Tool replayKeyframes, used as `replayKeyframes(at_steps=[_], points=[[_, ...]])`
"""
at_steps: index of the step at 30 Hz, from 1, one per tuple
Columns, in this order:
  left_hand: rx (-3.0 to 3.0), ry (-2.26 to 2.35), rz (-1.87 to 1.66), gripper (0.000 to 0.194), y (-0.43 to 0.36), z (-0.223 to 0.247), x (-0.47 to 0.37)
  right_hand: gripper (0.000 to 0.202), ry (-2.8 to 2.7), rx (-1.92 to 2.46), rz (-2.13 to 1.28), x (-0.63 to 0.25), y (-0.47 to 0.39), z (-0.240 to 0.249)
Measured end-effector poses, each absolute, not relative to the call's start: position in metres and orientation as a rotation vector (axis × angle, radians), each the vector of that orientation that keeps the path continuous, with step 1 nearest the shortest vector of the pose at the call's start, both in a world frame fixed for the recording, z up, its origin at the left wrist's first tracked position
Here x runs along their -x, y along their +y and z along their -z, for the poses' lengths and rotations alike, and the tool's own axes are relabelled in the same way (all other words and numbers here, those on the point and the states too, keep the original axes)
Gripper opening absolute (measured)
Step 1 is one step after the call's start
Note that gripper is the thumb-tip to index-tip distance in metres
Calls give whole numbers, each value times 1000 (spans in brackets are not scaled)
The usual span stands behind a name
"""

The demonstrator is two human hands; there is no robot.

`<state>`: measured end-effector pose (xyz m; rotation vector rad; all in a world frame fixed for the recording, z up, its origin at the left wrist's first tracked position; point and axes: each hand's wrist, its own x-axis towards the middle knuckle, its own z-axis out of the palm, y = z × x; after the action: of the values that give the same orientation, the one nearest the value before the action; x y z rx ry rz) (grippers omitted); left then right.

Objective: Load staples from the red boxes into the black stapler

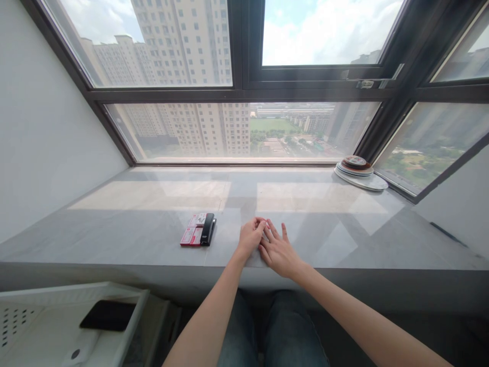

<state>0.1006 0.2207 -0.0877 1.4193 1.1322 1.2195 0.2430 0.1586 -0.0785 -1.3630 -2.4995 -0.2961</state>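
Note:
My left hand [252,235] rests over the sill near its front edge, its fingers closed in a pinch against the fingertips of my other hand. A small spot of pinkish red shows at the pinch, too small to name. Palm down, my right hand [280,251] has its fingers stretched and spread, the index fingertip touching the left fingers. To the left of both hands, a black stapler [208,229] lies along the right side of small red-and-white boxes [191,235]. Neither hand touches the stapler or the boxes.
Stacked round plate-like pieces [357,171] stand in the far right corner of the grey stone sill [126,224]. Dark-framed windows [237,95] rise behind it. Below left, a white plastic basket [126,290] holds a black phone-like slab [108,315] and a white object.

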Motion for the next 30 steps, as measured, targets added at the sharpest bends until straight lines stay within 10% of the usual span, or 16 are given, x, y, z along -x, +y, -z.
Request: replayKeyframes(at_steps=[30], points=[[-1486,1085,-1186,30,217,77,-104,52,-2487,1399,155,-245,158,75]])
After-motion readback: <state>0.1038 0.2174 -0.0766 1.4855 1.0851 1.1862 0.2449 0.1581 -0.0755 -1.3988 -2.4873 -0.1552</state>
